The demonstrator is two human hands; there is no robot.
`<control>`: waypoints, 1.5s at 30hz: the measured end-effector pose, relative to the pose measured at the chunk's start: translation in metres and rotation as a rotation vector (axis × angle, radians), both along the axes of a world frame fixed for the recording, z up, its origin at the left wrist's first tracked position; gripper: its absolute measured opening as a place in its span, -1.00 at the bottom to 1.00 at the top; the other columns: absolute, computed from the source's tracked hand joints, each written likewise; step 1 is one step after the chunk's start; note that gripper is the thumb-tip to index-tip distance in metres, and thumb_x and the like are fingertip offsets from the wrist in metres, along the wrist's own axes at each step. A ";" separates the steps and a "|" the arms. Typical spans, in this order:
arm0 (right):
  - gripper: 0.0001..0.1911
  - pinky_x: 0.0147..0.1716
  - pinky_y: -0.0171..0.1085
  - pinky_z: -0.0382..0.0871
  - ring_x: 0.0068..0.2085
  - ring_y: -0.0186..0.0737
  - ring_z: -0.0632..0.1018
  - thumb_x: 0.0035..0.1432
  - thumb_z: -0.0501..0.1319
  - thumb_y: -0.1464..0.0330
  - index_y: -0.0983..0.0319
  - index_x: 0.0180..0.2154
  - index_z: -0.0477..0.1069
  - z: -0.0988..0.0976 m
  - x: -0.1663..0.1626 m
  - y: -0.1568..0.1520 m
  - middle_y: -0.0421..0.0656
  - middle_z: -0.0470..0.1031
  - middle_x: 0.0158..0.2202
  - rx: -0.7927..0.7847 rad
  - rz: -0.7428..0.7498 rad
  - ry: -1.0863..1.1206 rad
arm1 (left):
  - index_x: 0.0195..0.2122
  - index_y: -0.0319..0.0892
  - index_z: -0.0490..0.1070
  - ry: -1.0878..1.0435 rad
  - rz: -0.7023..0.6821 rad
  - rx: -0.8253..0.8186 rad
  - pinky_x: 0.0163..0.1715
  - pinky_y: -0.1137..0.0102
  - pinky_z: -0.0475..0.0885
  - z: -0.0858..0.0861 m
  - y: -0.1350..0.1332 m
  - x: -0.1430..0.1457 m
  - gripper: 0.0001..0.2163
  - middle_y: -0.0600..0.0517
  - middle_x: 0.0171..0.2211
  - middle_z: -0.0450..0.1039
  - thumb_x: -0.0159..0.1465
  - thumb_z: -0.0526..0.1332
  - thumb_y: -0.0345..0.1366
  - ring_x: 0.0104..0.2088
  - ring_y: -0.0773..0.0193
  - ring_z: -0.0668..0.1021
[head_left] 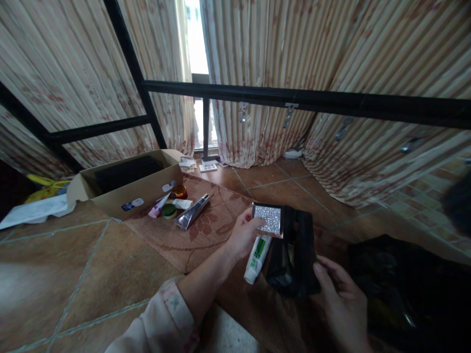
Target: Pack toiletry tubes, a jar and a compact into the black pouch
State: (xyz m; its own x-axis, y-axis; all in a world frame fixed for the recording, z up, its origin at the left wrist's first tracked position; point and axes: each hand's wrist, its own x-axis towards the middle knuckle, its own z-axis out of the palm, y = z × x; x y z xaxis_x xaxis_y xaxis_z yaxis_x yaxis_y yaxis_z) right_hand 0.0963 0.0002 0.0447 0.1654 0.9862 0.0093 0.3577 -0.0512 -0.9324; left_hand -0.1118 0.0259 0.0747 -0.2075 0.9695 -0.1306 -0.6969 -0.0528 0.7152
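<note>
My left hand (pixel 245 233) grips a square case with a silver glitter face (pixel 270 219), thumb lying over its front. Just below that case is a white tube with a green label (pixel 256 260), cap end toward me; whether the left fingers touch it I cannot tell. A black pouch (pixel 290 255) stands beside the case, its top open. At the pouch's right edge, my right hand (pixel 340 289) pinches the black fabric between thumb and fingers. The pouch's inside is dark and mostly hidden.
A cardboard box (pixel 128 186) holding something black stands at the left. Beside it on the brown mat (pixel 206 245) lie a silver tube (pixel 192 212), a green-lidded jar (pixel 169 211) and an amber jar (pixel 180 191). A black bag (pixel 390 274) sits at the right. A dark metal rail (pixel 257 91) crosses before the curtains.
</note>
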 end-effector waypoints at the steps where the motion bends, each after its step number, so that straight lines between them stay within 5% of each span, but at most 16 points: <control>1: -0.46 -0.34 -0.31 0.43 -0.22 -0.12 0.56 -0.07 0.27 -0.01 0.23 -0.15 0.51 0.001 0.000 0.000 -0.09 0.58 -0.22 0.004 0.002 0.007 | -0.38 -0.21 0.39 0.000 -0.001 0.003 -0.32 0.36 0.40 -0.001 0.000 0.000 -0.76 0.06 -0.44 0.48 -0.13 0.30 -0.45 -0.44 0.29 0.50; 45: -0.47 -0.35 -0.32 0.43 -0.23 -0.13 0.56 -0.05 0.26 0.00 0.24 -0.15 0.51 0.002 -0.002 -0.001 -0.10 0.57 -0.21 -0.004 0.006 -0.001 | -0.43 -0.23 0.42 0.033 0.004 0.007 -0.35 0.43 0.34 -0.006 0.004 -0.001 -0.79 0.06 -0.48 0.47 -0.15 0.29 -0.45 -0.46 0.34 0.47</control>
State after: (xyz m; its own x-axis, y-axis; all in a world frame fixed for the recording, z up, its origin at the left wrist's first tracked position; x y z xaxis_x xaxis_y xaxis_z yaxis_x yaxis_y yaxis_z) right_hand 0.0943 -0.0004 0.0468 0.1593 0.9872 0.0055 0.3592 -0.0528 -0.9318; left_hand -0.1124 0.0300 0.0689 -0.2151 0.9696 -0.1165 -0.6729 -0.0607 0.7373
